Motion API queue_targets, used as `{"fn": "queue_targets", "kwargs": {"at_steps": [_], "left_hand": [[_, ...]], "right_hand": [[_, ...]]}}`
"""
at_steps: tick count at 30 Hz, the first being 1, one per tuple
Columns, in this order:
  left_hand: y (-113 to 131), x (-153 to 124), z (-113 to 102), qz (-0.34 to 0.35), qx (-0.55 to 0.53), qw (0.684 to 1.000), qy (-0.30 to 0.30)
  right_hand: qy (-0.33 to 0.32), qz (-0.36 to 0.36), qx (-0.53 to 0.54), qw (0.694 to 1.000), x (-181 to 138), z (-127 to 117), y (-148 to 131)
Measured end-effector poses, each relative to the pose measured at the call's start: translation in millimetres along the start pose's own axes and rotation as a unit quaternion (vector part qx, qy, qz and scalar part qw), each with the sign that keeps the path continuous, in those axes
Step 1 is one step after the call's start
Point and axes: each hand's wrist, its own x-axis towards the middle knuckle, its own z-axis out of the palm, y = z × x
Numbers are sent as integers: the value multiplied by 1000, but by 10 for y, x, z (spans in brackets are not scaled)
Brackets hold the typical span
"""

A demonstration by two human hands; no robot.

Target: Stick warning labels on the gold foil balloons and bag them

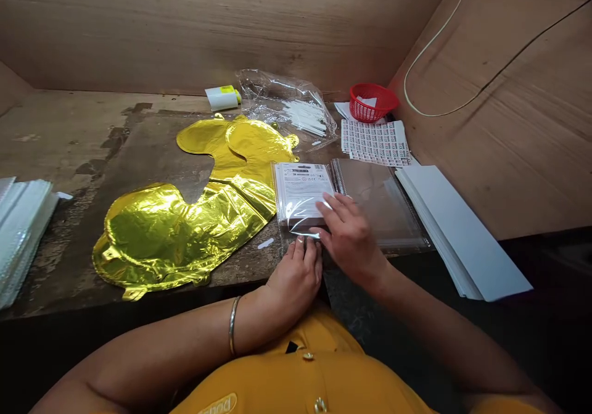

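Observation:
A clear plastic bag [282, 210] with a printed white card [305, 182] inside lies in front of me at the table's near edge. My left hand [298, 269] has its fingers bent and close together on the bag's near edge; its thumb is hidden. Over the bag's lower right part is my right hand [349, 232], fingers apart and a little blurred, touching or just above the plastic. Right of it lies a stack of clear plastic bags [379, 198]. To the left spreads a flat gold foil balloon [222, 210], wrinkled and shiny.
A clear bag of white sticks [305, 115] lies at the back beside a white and yellow roll [222, 98]. A red basket [372, 102] stands behind sticker sheets [375, 141]. White cards [467, 229] overhang the right edge; packed sleeves [28, 235] lie far left. A cable [430, 115] hangs right.

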Motion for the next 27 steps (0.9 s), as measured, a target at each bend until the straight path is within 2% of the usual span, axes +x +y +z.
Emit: {"fn": "queue_targets", "kwargs": {"at_steps": [2,7,11,14,16,17,19,20,22,23,25,27], "left_hand": [[-5,1,-5,8,4,1000,-8],[22,81,8,2,8,1000,-26],[6,99,-178,-4,-29,999,-45],[-236,49,-488,64,-162,983,-57],[-524,50,-642,116,-295,947,-52],[-684,70,-666,121,-328,936,-27],[-974,135,-581,115,-313,939,83],[-1087,168,-483,147,-275,943,117],[-1225,208,-232,217,-225,945,99],[-1253,209,-107,228,-213,945,97],[-1252,181,91,224,-210,945,112],[-1217,133,192,206,-211,946,133]], "right_hand": [[22,29,17,999,-66,16,39],[36,35,16,999,-33,135,143],[85,6,19,996,-96,145,68],[102,-49,41,993,-258,199,10],[103,-81,56,990,-348,253,26],[105,-88,63,989,-377,273,51],[94,-92,79,988,-408,280,113],[77,-93,87,989,-414,264,140],[36,-101,101,989,-422,202,163],[26,-104,107,988,-427,166,152],[37,-95,114,988,-440,111,93],[53,-67,116,990,-454,109,11]]}}
